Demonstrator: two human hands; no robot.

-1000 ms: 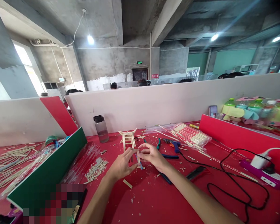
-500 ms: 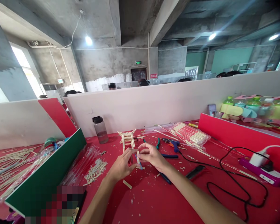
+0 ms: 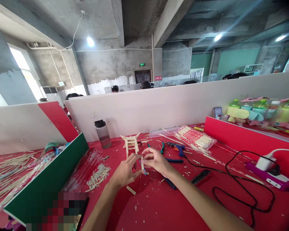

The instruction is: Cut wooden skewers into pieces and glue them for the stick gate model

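Observation:
My left hand (image 3: 126,169) and my right hand (image 3: 158,162) meet over the red table, with a short upright wooden stick piece (image 3: 142,163) between their fingertips. The left thumb and fingers close on it from the left, while the right fingers pinch its upper part. A small blue item (image 3: 145,172), too small to name, shows at its lower end. Just behind the hands stands a little frame (image 3: 132,141) built of wooden sticks, its lower part hidden by my left hand. One loose flat stick piece (image 3: 131,190) lies in front of my left hand.
Right of my hands lie a blue glue gun (image 3: 180,150), blue-handled pliers (image 3: 174,160) and a black cutter (image 3: 201,177). A black cable (image 3: 240,184) loops further right. Cut stick pieces (image 3: 98,177) are heaped at left. A water bottle (image 3: 103,134) stands behind.
Both hands stay almost in place on the stick piece. Near its lower end, the left thumb and the small parts there have shifted slightly.

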